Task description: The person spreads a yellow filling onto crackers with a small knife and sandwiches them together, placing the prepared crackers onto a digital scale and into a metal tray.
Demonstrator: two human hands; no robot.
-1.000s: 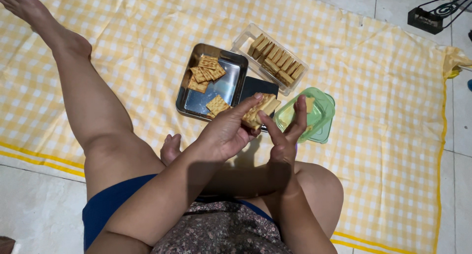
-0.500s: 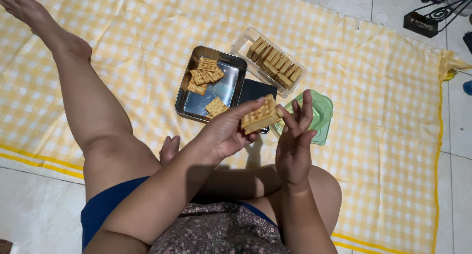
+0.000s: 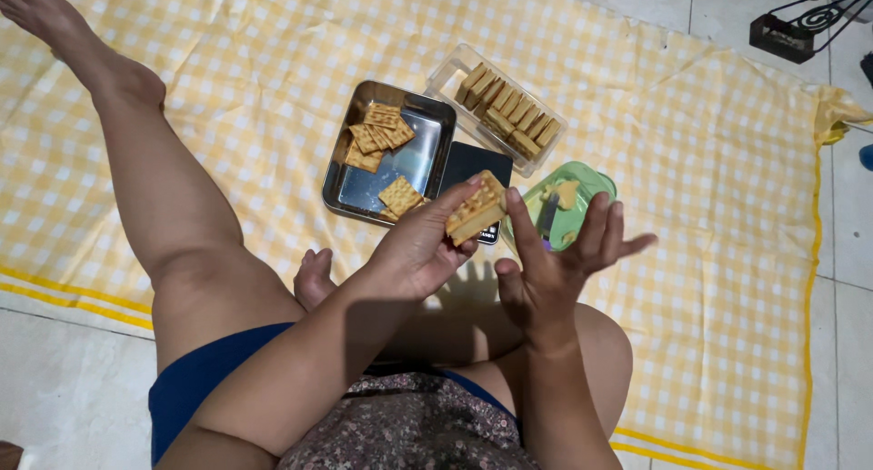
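A cracker sandwich point(image 3: 476, 213) is clamped in the left hand point(image 3: 420, 247).
The right hand point(image 3: 555, 268) is spread open, nothing gripped.

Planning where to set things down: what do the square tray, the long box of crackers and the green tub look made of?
Square tray: likely stainless steel, given its polished grey, mirror-like floor. Long box: apparently thin clear plastic, since the cloth shows through its walls. Green tub: probably translucent green plastic with a soft sheen. The left hand holds a cracker stack.
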